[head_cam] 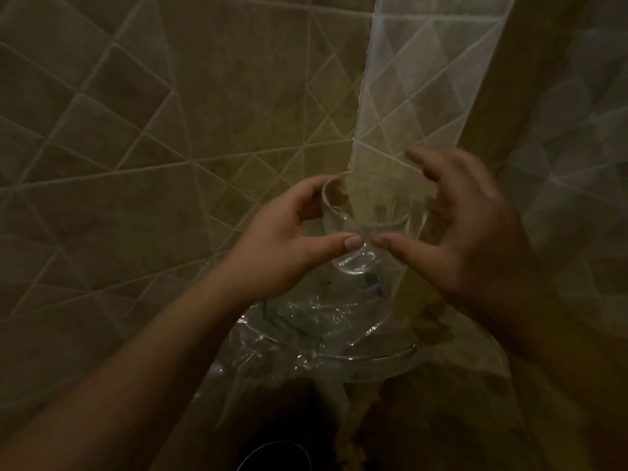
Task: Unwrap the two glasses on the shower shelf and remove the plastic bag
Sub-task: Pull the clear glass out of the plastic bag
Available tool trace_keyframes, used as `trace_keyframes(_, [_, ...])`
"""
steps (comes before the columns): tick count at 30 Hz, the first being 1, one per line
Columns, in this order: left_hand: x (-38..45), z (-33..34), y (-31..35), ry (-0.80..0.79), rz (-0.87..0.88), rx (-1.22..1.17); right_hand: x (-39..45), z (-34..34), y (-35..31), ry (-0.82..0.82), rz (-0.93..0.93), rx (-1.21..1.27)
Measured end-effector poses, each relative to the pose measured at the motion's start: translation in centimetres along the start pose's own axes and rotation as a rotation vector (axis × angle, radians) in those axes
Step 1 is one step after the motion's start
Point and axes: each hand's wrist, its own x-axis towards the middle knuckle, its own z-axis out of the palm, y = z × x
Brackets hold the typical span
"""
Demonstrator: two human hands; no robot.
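The light is dim. My left hand (pixel 289 246) grips a clear glass (pixel 334 212), tilted, with its rim up left and its thick base (pixel 353 266) down. My right hand (pixel 455 229) is blurred; its thumb and curled fingers close around a second clear glass (pixel 390 222) pressed against the first, while its upper fingers spread out above. Both glasses are held above the corner shelf. The crumpled clear plastic bag (pixel 306 321) lies on the glass shower shelf (pixel 373 368) below them and spills over its left front edge.
A chrome rail (pixel 380 357) runs along the shelf's curved front. Beige tiled walls (pixel 153 147) meet in the corner behind the hands. A dark round rim (pixel 272 452) shows at the bottom, below the shelf.
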Motion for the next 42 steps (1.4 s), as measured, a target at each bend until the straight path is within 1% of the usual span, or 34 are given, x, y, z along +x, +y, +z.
trace_keyframes(2, [0.5,-0.2,0.2,0.018,0.006,-0.043,0.3,0.3,0.0,-0.022,0.200,0.219])
trace_keyframes(3, [0.8,-0.2,0.4,0.018,0.015,-0.053,0.6,0.3,0.1,-0.043,0.244,0.299])
trace_keyframes(6, [1.9,-0.4,1.5,0.014,0.018,-0.116,2.0,0.1,0.4,-0.043,0.253,0.340])
trace_keyframes(9, [3.4,-1.1,2.4,0.024,0.025,-0.174,3.9,-0.2,0.4,0.006,0.250,0.456])
trace_keyframes(11, [4.4,-1.7,2.3,0.021,0.007,-0.179,5.1,-0.1,0.3,-0.007,0.256,0.515])
trace_keyframes(13, [5.2,-1.9,1.4,0.006,-0.044,-0.131,5.7,0.6,0.9,-0.034,0.272,0.523])
trace_keyframes(16, [5.7,-2.2,-1.2,-0.049,-0.130,-0.034,5.4,2.6,2.3,-0.083,0.344,0.439])
trace_keyframes(18, [5.7,-2.4,-3.0,-0.075,-0.168,0.028,5.2,4.0,3.3,-0.117,0.363,0.457])
trace_keyframes(21, [5.7,-2.5,-5.3,-0.080,-0.203,0.053,5.3,5.9,4.6,-0.167,0.386,0.451])
trace_keyframes(25, [5.9,-1.9,-8.1,-0.141,-0.284,0.155,4.6,8.0,6.8,-0.214,0.448,0.414])
trace_keyframes(30, [5.8,-0.6,-11.2,-0.203,-0.374,0.241,3.1,10.2,8.3,-0.262,0.520,0.424])
trace_keyframes(33, [5.6,0.1,-12.2,-0.232,-0.406,0.259,2.4,10.7,8.5,-0.282,0.538,0.375])
trace_keyframes(42, [5.4,0.8,-12.6,-0.261,-0.385,0.322,1.4,11.3,8.7,-0.260,0.516,0.428])
